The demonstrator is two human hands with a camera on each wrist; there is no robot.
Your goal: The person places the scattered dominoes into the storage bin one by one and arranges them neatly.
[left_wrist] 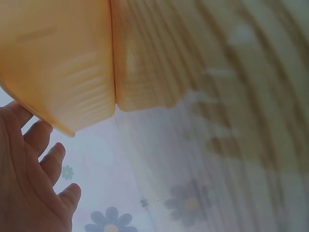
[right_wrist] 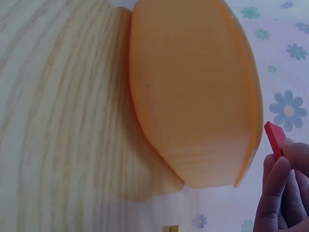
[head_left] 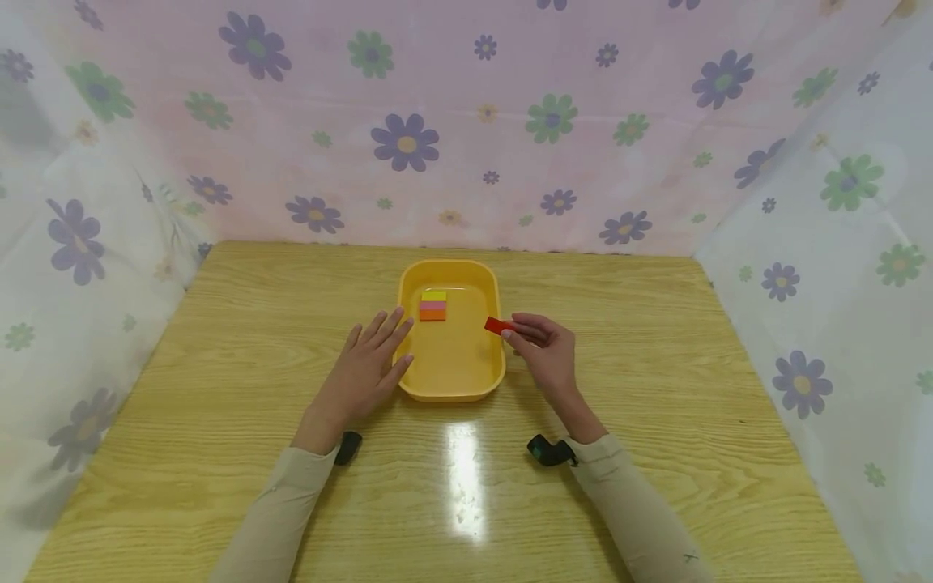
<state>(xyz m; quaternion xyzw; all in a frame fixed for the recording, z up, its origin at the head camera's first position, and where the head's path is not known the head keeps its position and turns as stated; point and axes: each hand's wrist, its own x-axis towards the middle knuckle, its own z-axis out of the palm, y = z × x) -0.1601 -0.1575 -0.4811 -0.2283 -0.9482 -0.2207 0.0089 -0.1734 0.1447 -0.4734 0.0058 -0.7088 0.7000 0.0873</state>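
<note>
A yellow plastic tub (head_left: 452, 395) stands on the table between the two hands. My right hand (head_left: 545, 348) pinches a small red block (head_left: 498, 325) between thumb and fingers, over the tub's right rim. In the right wrist view, the red block (right_wrist: 275, 138) tilts beside the rim. My left hand (head_left: 368, 364) touches the left rim with its fingers spread and fairly straight. The left wrist view shows those fingers (left_wrist: 52, 162) beside the tub wall (left_wrist: 63, 63). Inside the tub, a yellow block (head_left: 434, 296), a pink block (head_left: 433, 306) and an orange block (head_left: 432, 316) lie side by side.
The wood-grain table (head_left: 291, 291) is bordered by flowered cloth (head_left: 466, 97) at the back and both sides. A small yellowish piece (right_wrist: 170, 228) shows at the bottom of the right wrist view, its kind unclear. Dark wrist devices (head_left: 548, 451) sit at both cuffs.
</note>
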